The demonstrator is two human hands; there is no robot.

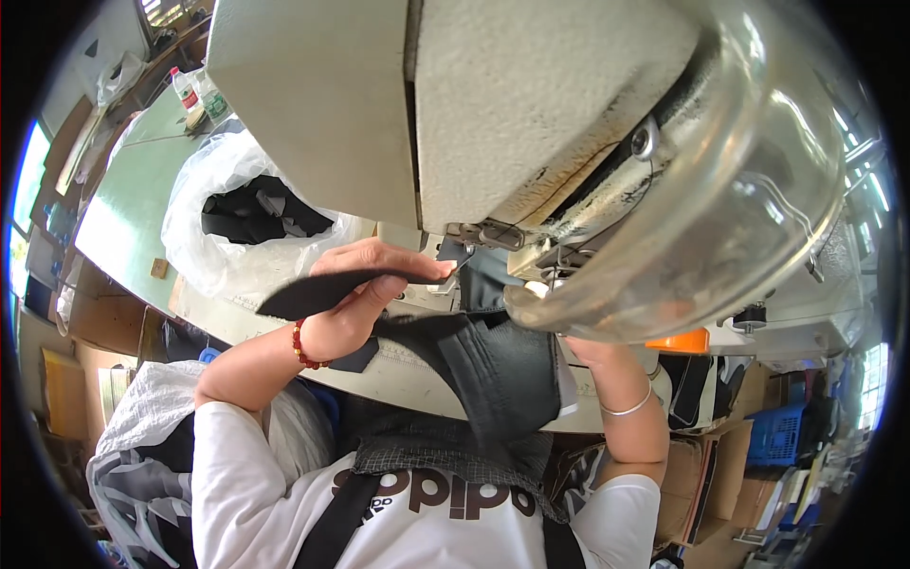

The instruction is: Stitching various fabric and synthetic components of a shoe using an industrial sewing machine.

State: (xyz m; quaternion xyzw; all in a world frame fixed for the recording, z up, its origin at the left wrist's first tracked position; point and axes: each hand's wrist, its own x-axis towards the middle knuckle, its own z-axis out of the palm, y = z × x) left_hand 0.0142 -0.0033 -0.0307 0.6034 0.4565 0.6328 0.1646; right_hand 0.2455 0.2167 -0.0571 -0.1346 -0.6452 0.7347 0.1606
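My left hand (343,327), with a red bead bracelet at the wrist, pinches a flat black fabric piece (308,292) between thumb and fingers. Its fingertips reach close to the needle area of a large cream sewing machine (540,104). A bigger black panel (512,370) with folded seams drapes over the front of the machine bed; whether both pieces are joined I cannot tell. My right hand (590,351), below a silver bangle, is at the panel's right side. The clear curved guard (758,190) and the machine hide its fingers.
A clear plastic bag (194,204) holding black scraps sits left of the machine on a green table (123,223). Two bottles (185,90) stand farther back. Another white sack (156,403) is at my left. An orange part (681,340), a cardboard box (716,484) and a blue crate (775,436) lie rightward.
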